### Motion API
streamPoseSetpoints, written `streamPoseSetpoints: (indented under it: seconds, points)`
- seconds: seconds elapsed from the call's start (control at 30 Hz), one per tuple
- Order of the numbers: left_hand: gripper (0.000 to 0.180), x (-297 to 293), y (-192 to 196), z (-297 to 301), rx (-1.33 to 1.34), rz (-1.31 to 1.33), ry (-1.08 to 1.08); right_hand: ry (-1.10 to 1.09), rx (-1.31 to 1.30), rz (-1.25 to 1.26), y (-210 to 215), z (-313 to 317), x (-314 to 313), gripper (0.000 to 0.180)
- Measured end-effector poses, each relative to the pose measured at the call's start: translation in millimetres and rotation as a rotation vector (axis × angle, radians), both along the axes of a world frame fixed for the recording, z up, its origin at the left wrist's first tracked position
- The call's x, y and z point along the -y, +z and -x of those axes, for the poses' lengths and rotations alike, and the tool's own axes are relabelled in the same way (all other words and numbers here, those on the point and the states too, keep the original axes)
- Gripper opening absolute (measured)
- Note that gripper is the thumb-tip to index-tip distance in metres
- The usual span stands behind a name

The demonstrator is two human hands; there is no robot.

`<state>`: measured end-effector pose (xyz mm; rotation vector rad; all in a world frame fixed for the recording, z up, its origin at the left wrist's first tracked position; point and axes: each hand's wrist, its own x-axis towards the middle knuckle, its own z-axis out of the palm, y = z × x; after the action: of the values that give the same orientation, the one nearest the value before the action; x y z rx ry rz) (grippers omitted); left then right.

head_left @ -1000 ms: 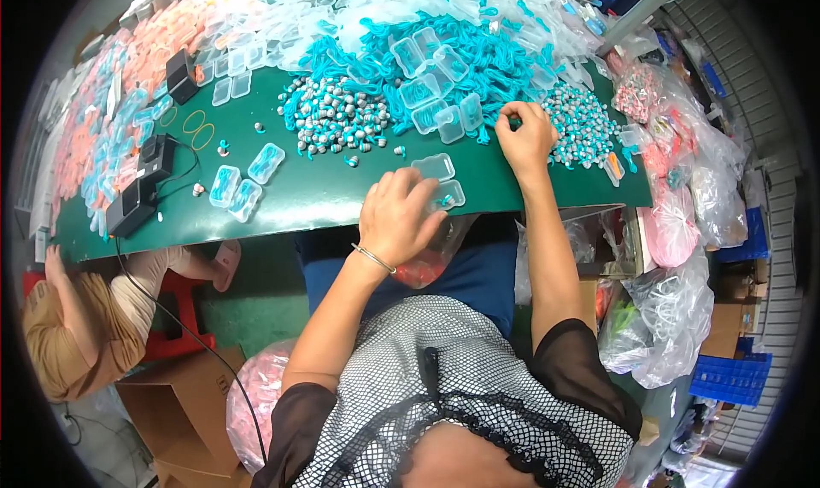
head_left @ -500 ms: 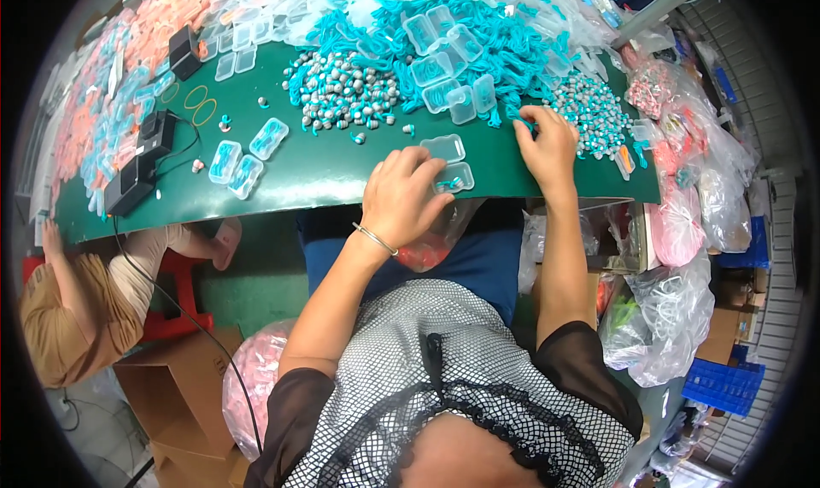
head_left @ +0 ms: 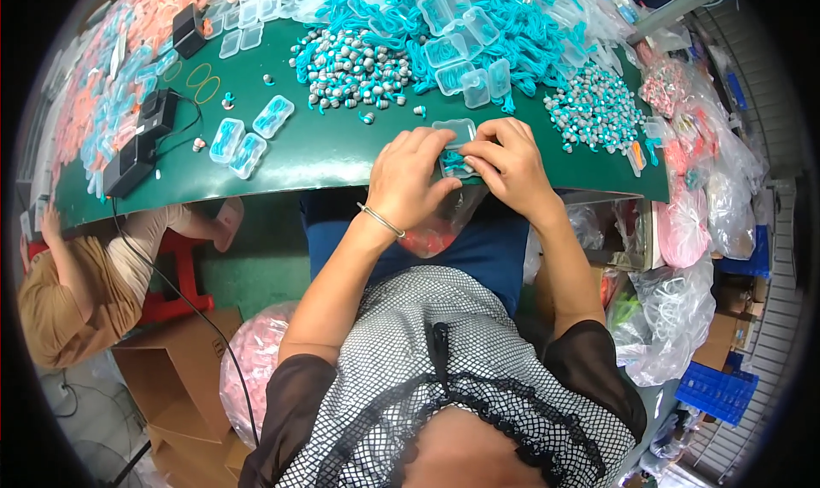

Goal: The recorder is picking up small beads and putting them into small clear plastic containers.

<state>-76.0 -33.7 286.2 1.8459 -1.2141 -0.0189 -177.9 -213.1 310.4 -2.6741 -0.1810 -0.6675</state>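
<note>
1. Head view: the clear hinged plastic case is on the green bench, lid half flopped back on its far side, teal cord bits in its near half.
2. Left hand is at the case's left side, thumb and fingers spread apart. I'd use it as a brace so the case doesn't skate.
3. Right hand is over the case's right side, fingertips bunched; can't tell if that grip is pinched on anything. I'd tuck loops below the rim, clear of the hinge.
4. Versus half a second ago: right hand was off right of the case, now it's come in over it. Left hand's pretty much unchanged beside it.
</note>
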Motion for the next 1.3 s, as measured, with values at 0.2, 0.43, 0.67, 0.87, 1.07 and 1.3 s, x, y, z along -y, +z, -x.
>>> streamPoseSetpoints:
  seconds: [0.2, 0.43, 0.67, 0.87, 1.07, 1.3]
  points:
    - [0.054, -1.8, -0.6, 0.8, 0.053, 0.006, 0.001, -0.174, -0.059, 0.024, -2.2, -15.6, 7.1, 0.025]
    - [0.052, 0.3, -0.9, 4.8, 0.007, 0.06, 0.049, -0.144, -0.102, -0.276, -1.9, -13.9, 5.7, 0.016]
    - [0.046, -4.8, -9.8, 21.2, 0.144, 0.093, 0.239, -0.084, 0.239, -0.131, -11.2, 3.7, -8.0, 0.013]
    - [0.039, -5.2, -16.5, 31.5, 0.216, 0.117, 0.33, -0.101, 0.311, -0.101, -18.5, 11.4, -15.9, 0.017]
    - [0.035, -5.9, -21.6, 35.1, 0.275, 0.105, 0.326, -0.092, 0.314, -0.104, -26.8, 20.9, -25.1, 0.022]
    - [0.039, -22.2, -25.2, 30.0, 0.42, 0.104, 0.247, -0.08, 0.275, -0.067, -29.3, 29.2, -26.7, 0.026]
